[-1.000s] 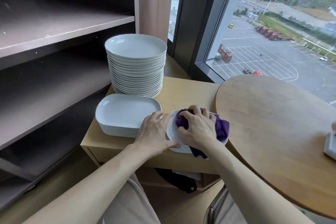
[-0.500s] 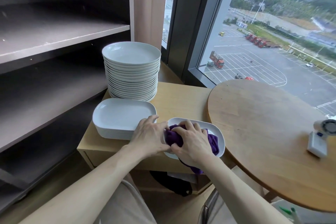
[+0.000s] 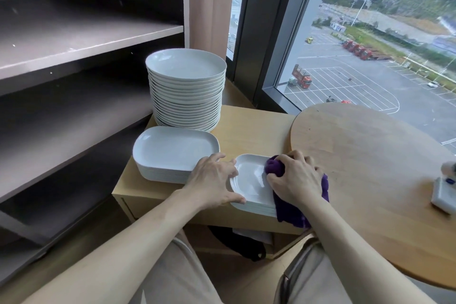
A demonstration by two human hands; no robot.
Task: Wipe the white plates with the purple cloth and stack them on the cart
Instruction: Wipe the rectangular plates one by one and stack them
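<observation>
A small white rectangular plate (image 3: 249,180) tops a short pile at the front edge of the wooden cart (image 3: 249,128). My right hand (image 3: 293,180) grips the bunched purple cloth (image 3: 275,165) and presses it onto the plate's right side; part of the cloth hangs over the cart's edge. My left hand (image 3: 212,177) holds the plate's left rim, thumb at the near edge and fingers on the far edge. A stack of larger rectangular white plates (image 3: 172,150) lies to the left. Behind it stands a tall stack of round white plates (image 3: 186,89).
A round wooden table (image 3: 375,175) overlaps the cart on the right, with a small white device (image 3: 445,192) near its right edge. Dark shelves (image 3: 74,39) run along the left. A window is behind the cart. A black bag (image 3: 239,244) sits under it.
My right hand has slid the cloth from the plate's left side to its right side, baring the plate's middle. My left hand stays on the left rim. The camera view shifted slightly.
</observation>
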